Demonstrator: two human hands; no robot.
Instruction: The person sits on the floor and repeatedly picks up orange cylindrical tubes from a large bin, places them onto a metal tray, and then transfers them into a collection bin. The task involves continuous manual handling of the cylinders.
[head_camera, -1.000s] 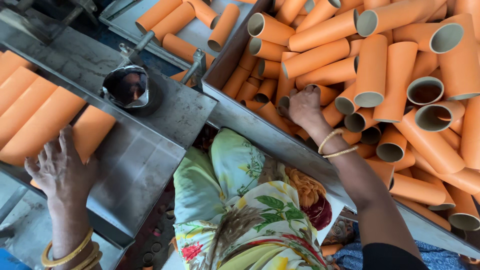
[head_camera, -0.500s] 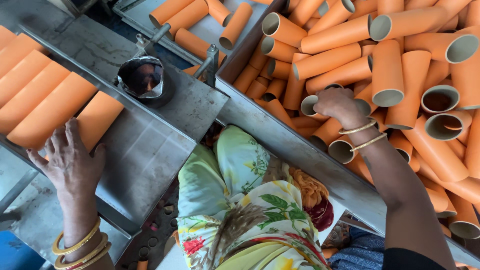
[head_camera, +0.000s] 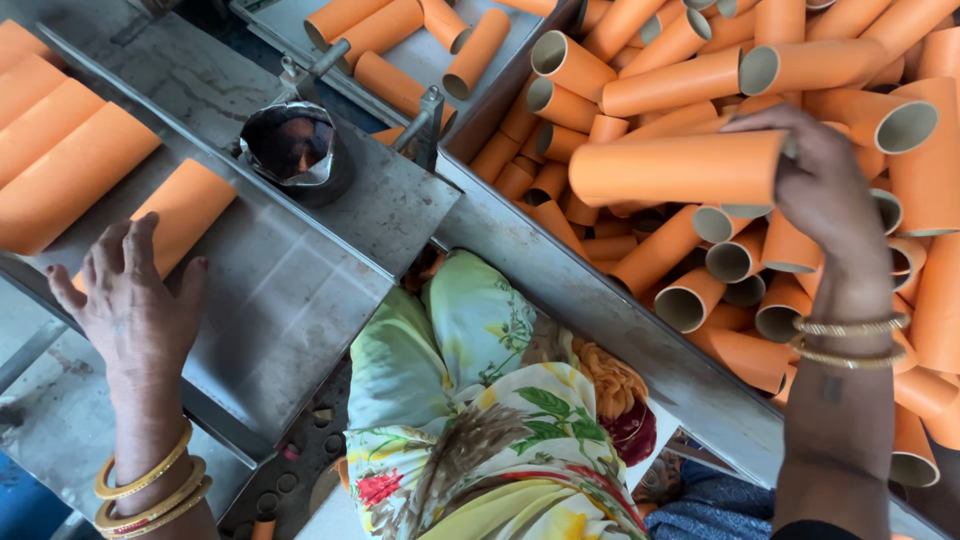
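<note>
Nearest the camera: lap in a floral cloth (head_camera: 480, 420), between a grey metal table (head_camera: 290, 300) and the metal rim of a bin (head_camera: 600, 310). Left hand (head_camera: 135, 300) lies flat, palm down, on the table, fingers (head_camera: 100, 265) spread apart, holding nothing; fingertips just touch the near end of an orange tube on the table (head_camera: 185, 215). Gold bangles on that wrist. Right hand (head_camera: 825, 190) is raised over the bin, its fingers clamped on the end of one orange tube (head_camera: 675, 168), held level, open end toward the palm, clear above the pile. Thin bangles on the right wrist too. Under it: loose heap of orange tubes (head_camera: 740, 270) in the bin, many with open mouths up. Farther left: row of orange tubes (head_camera: 60, 150) lying side by side on the table. Mid-table: round dark metal cup fitting (head_camera: 292, 145) set in the surface. Far end: a shallow tray with more tubes (head_camera: 400, 40) lying flat.
</note>
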